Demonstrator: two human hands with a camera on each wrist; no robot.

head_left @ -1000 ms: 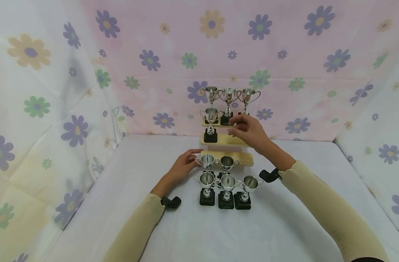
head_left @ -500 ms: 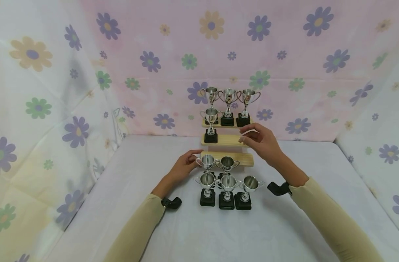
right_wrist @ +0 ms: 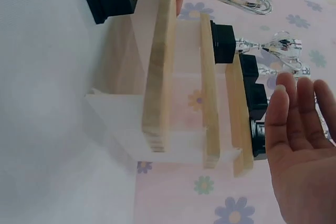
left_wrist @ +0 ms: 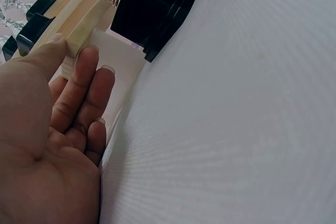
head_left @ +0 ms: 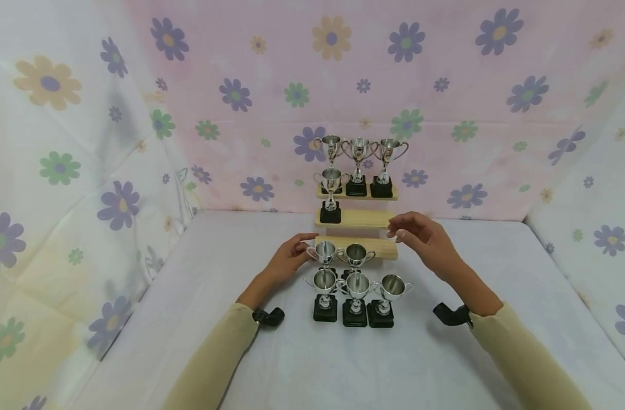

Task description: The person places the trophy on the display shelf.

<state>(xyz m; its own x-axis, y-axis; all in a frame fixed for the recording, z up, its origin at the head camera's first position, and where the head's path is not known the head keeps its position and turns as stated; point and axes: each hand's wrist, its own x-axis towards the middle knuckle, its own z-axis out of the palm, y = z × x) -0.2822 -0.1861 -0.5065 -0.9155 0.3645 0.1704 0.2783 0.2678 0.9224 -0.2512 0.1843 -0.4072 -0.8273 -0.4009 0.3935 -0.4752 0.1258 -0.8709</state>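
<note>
My left hand holds the left end of a tiered display stand at its lowest wooden step. In the left wrist view the thumb lies on the step and the fingers bend against its end. My right hand hovers beside the stand's right side, fingers slightly bent, holding nothing. Three silver trophy cups with black bases stand on the top step, among them a middle cup. One more trophy is at the left of the middle step. The lowest step bears none.
Several trophies stand on the white-covered table in front of the stand, two behind and three nearer, including a right front trophy. Flowered cloth hangs at the back and sides.
My right hand has moved away from the upper steps, down and to the right of the stand. My left hand stays at the stand's left end, and the trophies keep their places.
</note>
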